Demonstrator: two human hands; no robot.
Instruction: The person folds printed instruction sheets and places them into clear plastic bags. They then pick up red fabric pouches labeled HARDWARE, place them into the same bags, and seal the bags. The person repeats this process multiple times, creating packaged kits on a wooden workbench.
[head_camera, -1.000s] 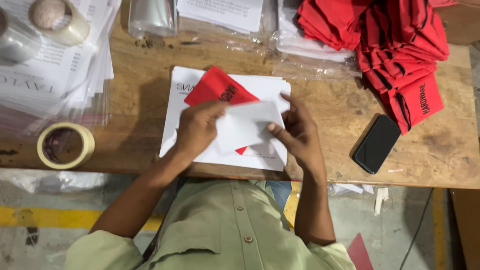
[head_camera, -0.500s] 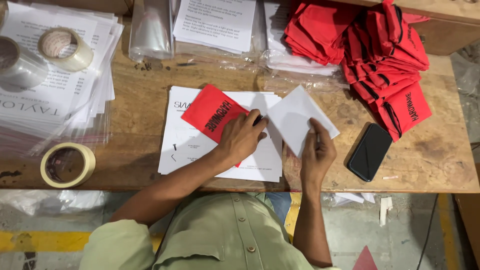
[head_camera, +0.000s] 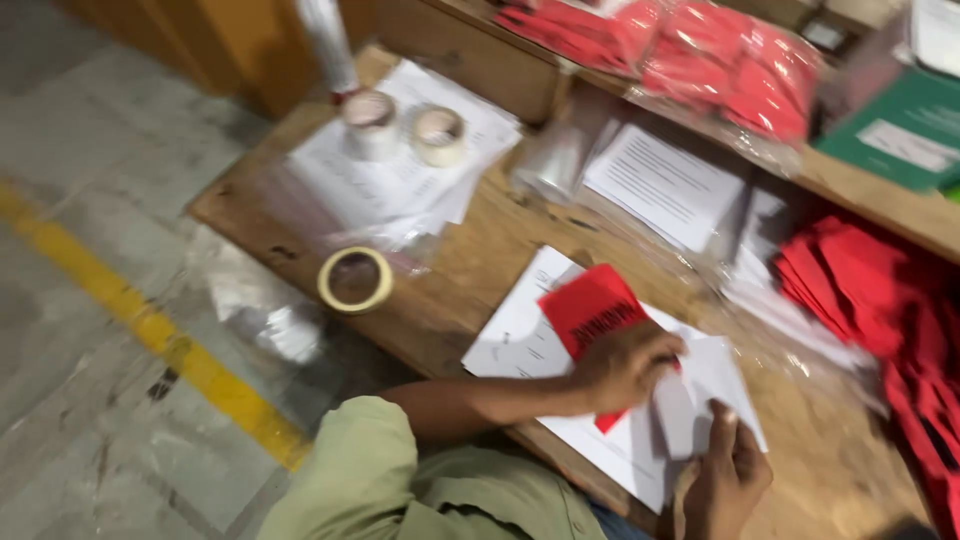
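A red folded cloth piece (head_camera: 588, 305) lies on a white printed sheet (head_camera: 520, 340) on the wooden table (head_camera: 450, 310). My left hand (head_camera: 625, 368) presses down on the red piece's near end. My right hand (head_camera: 727, 482) rests at the table's near edge with its fingers on a small white folded paper (head_camera: 700, 385) beside the red piece. The view is blurred and tilted.
A tape roll (head_camera: 354, 279) lies near the table's left edge. Two more tape rolls (head_camera: 405, 123) sit on stacked papers in clear plastic. A printed paper stack (head_camera: 665, 185) lies behind, red cloth piles (head_camera: 870, 290) at right, bagged red items (head_camera: 720, 60) on a shelf. Yellow floor line (head_camera: 150, 330).
The camera has swung left and tilted, showing the floor. My hands stay on the red piece and white paper; the right hand has drawn nearer to the table edge.
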